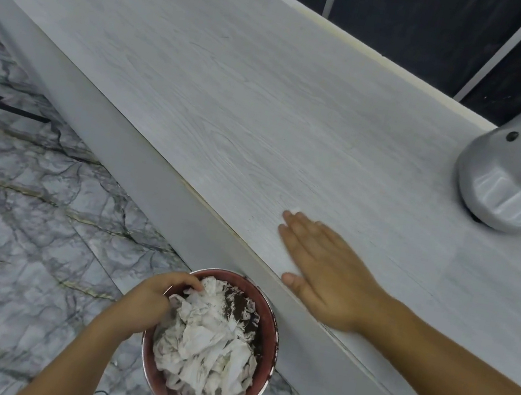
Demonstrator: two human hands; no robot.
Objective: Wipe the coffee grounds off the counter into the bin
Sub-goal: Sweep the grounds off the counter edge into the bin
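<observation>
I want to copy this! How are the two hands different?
The left hand curls round the bin rim; the right hand lies flat with straight fingers. The left hand is down below the counter; the right hand rests on top of it. Both are bare.

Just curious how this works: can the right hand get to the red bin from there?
Probably yes: the right hand lies flat near the edge of the counter, the bin is just below, nothing between.
</observation>
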